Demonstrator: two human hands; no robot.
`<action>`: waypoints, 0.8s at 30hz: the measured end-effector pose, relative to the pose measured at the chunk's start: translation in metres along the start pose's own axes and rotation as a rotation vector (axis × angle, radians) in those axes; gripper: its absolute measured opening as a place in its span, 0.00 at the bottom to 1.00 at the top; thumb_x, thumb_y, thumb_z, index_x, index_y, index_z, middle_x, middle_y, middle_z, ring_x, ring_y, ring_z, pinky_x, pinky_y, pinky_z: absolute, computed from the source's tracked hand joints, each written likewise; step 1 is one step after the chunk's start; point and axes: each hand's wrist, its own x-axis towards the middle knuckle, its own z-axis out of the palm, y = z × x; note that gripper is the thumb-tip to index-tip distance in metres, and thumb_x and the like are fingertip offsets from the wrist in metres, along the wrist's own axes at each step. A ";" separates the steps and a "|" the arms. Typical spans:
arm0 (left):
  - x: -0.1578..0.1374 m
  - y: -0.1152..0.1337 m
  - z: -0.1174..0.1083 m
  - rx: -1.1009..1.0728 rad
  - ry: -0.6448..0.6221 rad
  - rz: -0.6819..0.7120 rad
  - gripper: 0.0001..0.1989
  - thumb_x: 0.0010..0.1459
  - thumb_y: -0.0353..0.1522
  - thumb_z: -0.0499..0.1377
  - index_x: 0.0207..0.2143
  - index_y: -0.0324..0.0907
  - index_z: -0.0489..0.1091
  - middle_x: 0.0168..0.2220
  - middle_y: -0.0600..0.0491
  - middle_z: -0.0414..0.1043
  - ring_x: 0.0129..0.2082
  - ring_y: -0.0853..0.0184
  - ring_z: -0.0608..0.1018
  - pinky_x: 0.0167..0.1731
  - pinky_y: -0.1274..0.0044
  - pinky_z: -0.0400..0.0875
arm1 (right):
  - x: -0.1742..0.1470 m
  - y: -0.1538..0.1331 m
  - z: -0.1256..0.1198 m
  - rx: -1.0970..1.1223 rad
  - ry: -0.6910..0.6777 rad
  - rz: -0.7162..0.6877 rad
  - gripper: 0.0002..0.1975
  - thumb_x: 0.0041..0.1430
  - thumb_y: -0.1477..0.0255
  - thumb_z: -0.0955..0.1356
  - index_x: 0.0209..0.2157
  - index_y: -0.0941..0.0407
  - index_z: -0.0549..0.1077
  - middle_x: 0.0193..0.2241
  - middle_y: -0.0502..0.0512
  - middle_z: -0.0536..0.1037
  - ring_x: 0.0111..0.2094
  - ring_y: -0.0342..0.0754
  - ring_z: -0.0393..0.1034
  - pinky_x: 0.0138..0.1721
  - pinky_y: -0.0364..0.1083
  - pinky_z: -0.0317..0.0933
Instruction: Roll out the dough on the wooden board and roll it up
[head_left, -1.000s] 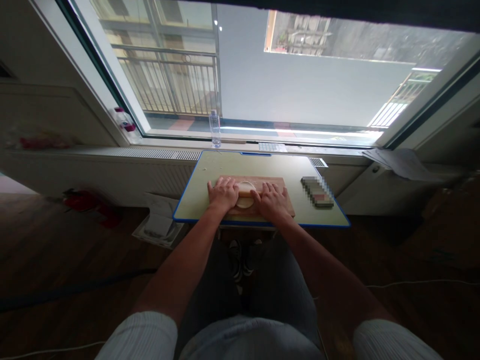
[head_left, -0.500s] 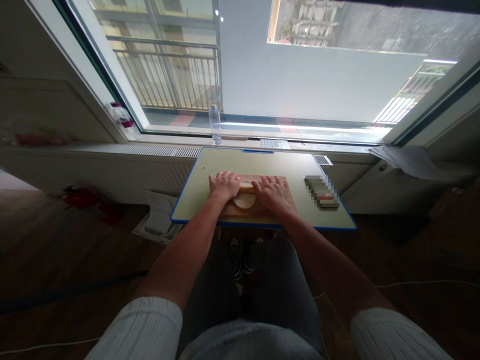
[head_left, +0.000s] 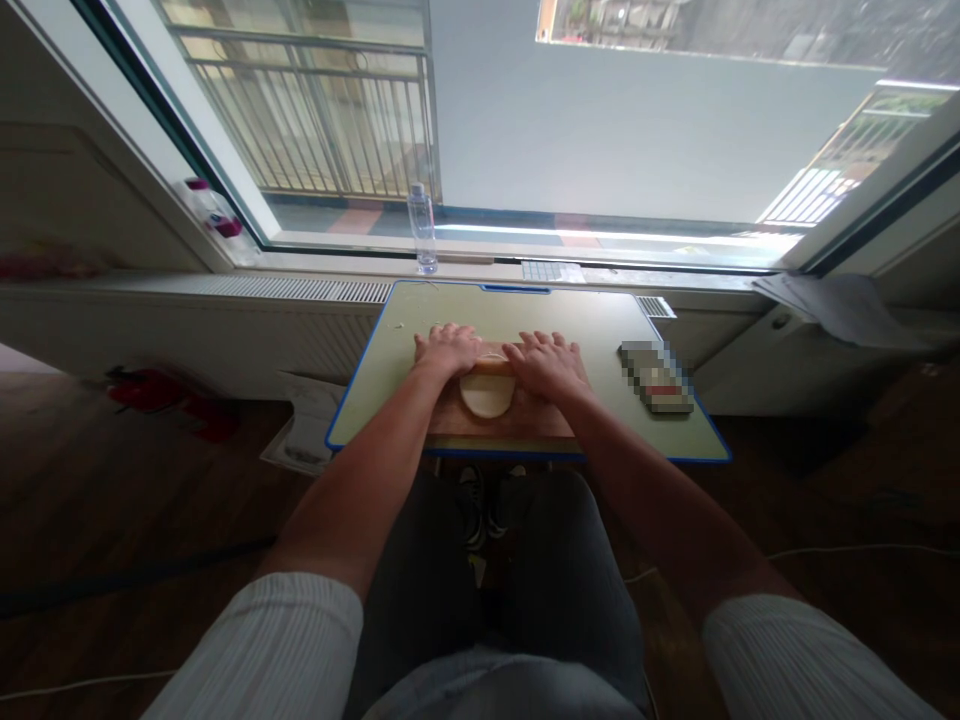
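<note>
In the head view, a pale, round, flattened piece of dough [head_left: 487, 398] is laid on a reddish-brown rectangular wooden board [head_left: 448, 418], itself set on a pale-green, blue-edged table [head_left: 637, 428]. A light-brown cylindrical wooden rolling pin [head_left: 492, 368] is laid across the dough's far part, covered at its ends by the left hand [head_left: 450, 350] and the right hand [head_left: 547, 362], both palm-down with fingers spread. Rolling seems well advanced, a round being formed; evenness cannot be judged from here. The dough is not yet lifted.

Left hand [head_left: 450, 350] and right hand [head_left: 550, 364] lie flat over 1 rolling pin [head_left: 491, 368] across pale dough [head_left: 487, 397]; wooden board [head_left: 529, 424] beneath, on blue-edged surface [head_left: 600, 325].
</note>
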 end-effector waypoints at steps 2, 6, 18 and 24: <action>0.005 0.000 -0.001 -0.010 0.006 -0.004 0.30 0.72 0.48 0.43 0.69 0.57 0.69 0.76 0.49 0.61 0.73 0.45 0.63 0.70 0.40 0.54 | 0.006 0.002 0.001 0.025 -0.002 0.003 0.35 0.76 0.45 0.54 0.72 0.47 0.68 0.73 0.59 0.68 0.70 0.66 0.60 0.68 0.68 0.53; 0.015 0.001 -0.001 -0.009 0.008 -0.010 0.29 0.72 0.46 0.44 0.68 0.56 0.71 0.75 0.48 0.63 0.72 0.44 0.65 0.69 0.39 0.55 | 0.016 0.004 0.004 0.080 0.000 0.019 0.35 0.75 0.44 0.57 0.71 0.48 0.69 0.71 0.61 0.70 0.70 0.69 0.60 0.68 0.69 0.53; 0.035 0.003 -0.003 0.015 0.065 -0.019 0.29 0.73 0.45 0.42 0.64 0.49 0.74 0.69 0.40 0.70 0.67 0.44 0.71 0.67 0.42 0.60 | 0.055 0.011 0.008 0.184 -0.074 0.067 0.39 0.72 0.42 0.59 0.71 0.52 0.70 0.71 0.64 0.69 0.71 0.69 0.60 0.69 0.70 0.51; 0.043 0.003 -0.001 0.015 0.073 -0.033 0.29 0.73 0.45 0.42 0.64 0.49 0.74 0.69 0.40 0.70 0.68 0.45 0.71 0.68 0.43 0.58 | 0.067 0.013 0.009 0.199 -0.089 0.084 0.41 0.71 0.41 0.58 0.72 0.54 0.69 0.72 0.64 0.68 0.71 0.70 0.59 0.71 0.69 0.50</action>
